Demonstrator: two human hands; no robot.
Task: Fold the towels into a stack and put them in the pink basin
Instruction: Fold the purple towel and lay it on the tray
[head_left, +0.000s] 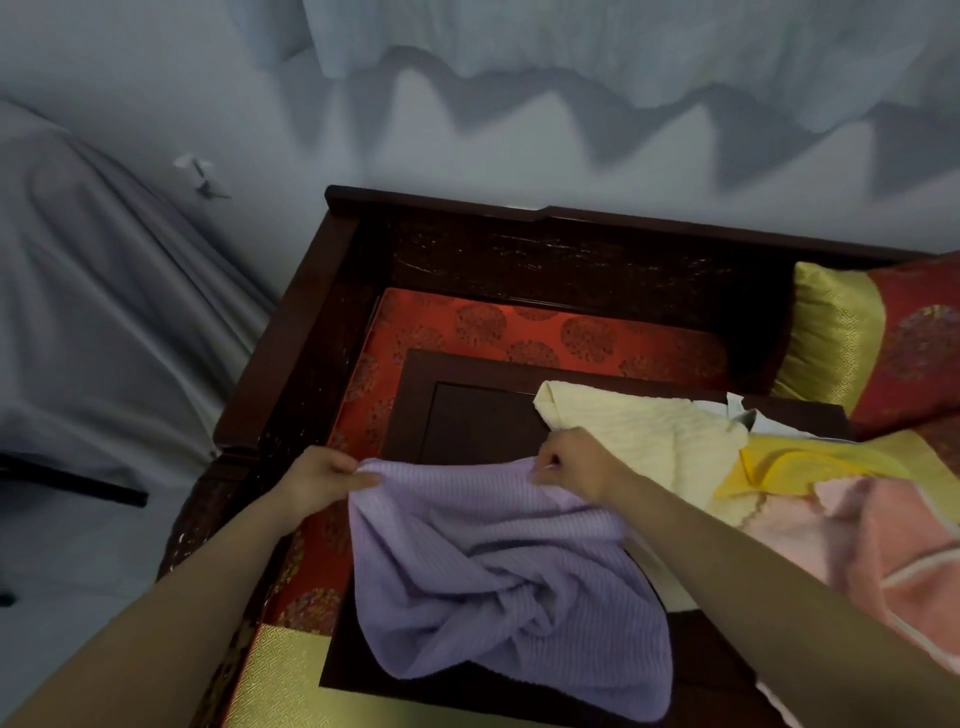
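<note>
Towel in hand: purple towel (498, 582), ribbed, held up by its far edge over the dark wooden tray-table (467, 410); the near part sags in a twisted bunch onto the table's near side.
Long axis: the held edge runs left to right between the two hands; the rest drapes from it toward the person.
Left hand (324, 480): closed in a pinch on the towel's left top corner, thumb over the cloth.
Right hand (576, 462): fingers curled shut on the towel's right top corner, knuckles up.
Other towels: a pale cream towel (649, 436) lies crumpled on the table's right side, just beyond the right hand; a yellow towel (795, 462) and a pink towel (872, 551) lie heaped to its right, overlapping one another, the pink one nearest the person's right forearm.
Surface: the table sits on a red patterned cushion (545, 332) inside a dark carved wooden bench (519, 249); a gold-and-red pillow (878, 338) leans at the right end.
Containers: none can be made out in this view.
</note>
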